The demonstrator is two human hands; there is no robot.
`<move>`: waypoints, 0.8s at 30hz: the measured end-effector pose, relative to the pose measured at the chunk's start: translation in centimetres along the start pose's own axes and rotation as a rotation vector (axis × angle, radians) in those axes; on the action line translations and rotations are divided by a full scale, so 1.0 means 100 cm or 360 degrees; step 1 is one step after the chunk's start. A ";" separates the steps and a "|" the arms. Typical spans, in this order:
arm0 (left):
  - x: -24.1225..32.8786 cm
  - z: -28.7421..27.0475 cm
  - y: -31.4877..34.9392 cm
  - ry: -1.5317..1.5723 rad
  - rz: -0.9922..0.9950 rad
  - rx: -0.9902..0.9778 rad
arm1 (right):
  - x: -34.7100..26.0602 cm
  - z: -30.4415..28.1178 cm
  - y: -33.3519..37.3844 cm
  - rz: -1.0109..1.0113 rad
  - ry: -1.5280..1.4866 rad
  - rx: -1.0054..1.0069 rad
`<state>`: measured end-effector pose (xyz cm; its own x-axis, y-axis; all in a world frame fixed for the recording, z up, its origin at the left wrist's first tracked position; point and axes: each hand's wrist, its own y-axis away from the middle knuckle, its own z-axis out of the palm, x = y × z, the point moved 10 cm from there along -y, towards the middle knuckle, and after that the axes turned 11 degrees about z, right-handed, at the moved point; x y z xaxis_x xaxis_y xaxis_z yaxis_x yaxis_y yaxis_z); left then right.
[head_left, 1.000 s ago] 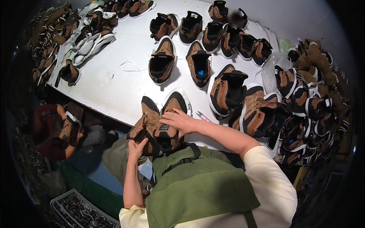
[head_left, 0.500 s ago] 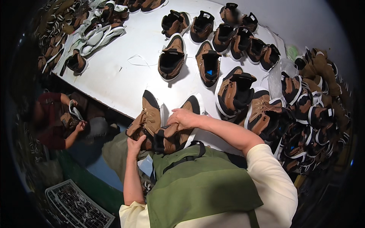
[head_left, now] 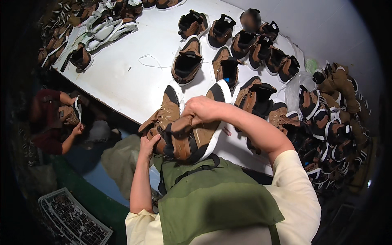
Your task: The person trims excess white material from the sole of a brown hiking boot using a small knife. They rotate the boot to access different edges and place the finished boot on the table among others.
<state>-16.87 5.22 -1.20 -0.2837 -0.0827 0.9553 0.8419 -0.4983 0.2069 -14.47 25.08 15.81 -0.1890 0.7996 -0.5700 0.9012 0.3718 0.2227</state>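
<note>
Two brown and black high-top shoes with white soles are held together in front of my apron, toes pointing away. My left hand [head_left: 148, 146] is closed around the heel end of the left shoe [head_left: 169, 111], thumb on its collar. With my right hand [head_left: 205, 109] I grip the upper of the right shoe [head_left: 204, 138] near its tongue; the fingertips are partly hidden. The right shoe leans onto its inner side, so its white sole edge shows on the right. The two shoes touch at their collars.
The white table [head_left: 118, 87] bears several similar shoes [head_left: 187, 62] ahead. More shoes are piled on the right [head_left: 339, 130], beside a clear plastic bag [head_left: 293, 96]. White soles [head_left: 108, 34] lie at far left. Another person [head_left: 51, 118] handles a shoe there; a wire basket [head_left: 75, 216] stands lower left.
Both shoes have been lifted and drawn closer together; the right one has tilted, showing more of its sole edge. My right hand has moved slightly up with it. The other person's shoe has turned.
</note>
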 end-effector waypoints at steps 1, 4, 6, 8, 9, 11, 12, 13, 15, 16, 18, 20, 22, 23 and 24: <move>0.000 0.006 -0.001 0.0011 0.0009 -0.0030 | 0.008 0.002 -0.006 0.0087 0.0028 -0.0073; 0.005 0.029 -0.004 -0.0027 0.0029 -0.0151 | 0.018 0.005 -0.015 0.0241 -0.0122 -0.0224; -0.001 0.034 -0.005 -0.0018 -0.0027 -0.0242 | 0.025 0.009 -0.016 0.0325 -0.0215 -0.0254; -0.007 0.037 -0.003 -0.0001 -0.0174 -0.0346 | 0.037 0.013 -0.014 0.0364 -0.0299 -0.0239; -0.001 0.041 -0.001 0.0118 -0.0142 -0.0340 | 0.043 0.015 -0.013 0.0420 -0.0276 -0.0275; -0.015 0.038 -0.003 0.0241 -0.0244 -0.0373 | 0.055 0.018 -0.011 0.0531 -0.0225 -0.0347; -0.016 0.037 -0.003 0.0227 -0.0259 -0.0395 | 0.058 0.020 -0.011 0.0534 -0.0313 -0.0351; -0.017 0.037 -0.004 0.0213 -0.0274 -0.0416 | 0.060 0.020 -0.009 0.0517 -0.0362 -0.0321; -0.017 0.039 -0.006 0.0242 -0.0341 -0.0454 | 0.060 0.017 -0.005 0.0485 -0.0454 -0.0253; -0.019 0.039 -0.006 0.0285 -0.0396 -0.0468 | 0.063 0.018 -0.002 0.0553 -0.0431 -0.0286; -0.021 0.039 -0.006 0.0331 -0.0443 -0.0492 | 0.063 0.014 0.003 0.0524 -0.0539 -0.0216; -0.022 0.035 -0.008 0.0337 -0.0422 -0.0510 | 0.057 0.011 0.009 0.0644 -0.0560 -0.0283; -0.027 0.032 -0.012 0.0351 -0.0412 -0.0537 | 0.058 0.011 0.012 0.0548 -0.0650 -0.0271; -0.025 0.033 -0.014 0.0343 -0.0434 -0.0544 | 0.061 0.012 0.016 0.0507 -0.0696 -0.0261; -0.022 0.034 -0.015 0.0335 -0.0455 -0.0544 | 0.060 0.013 0.018 0.0434 -0.0654 -0.0242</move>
<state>-15.97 9.11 -2.88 -0.5978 -0.0562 0.7997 0.5278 -0.7784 0.3398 -13.49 29.99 11.78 0.2415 0.6372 -0.7319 0.8236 0.2643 0.5018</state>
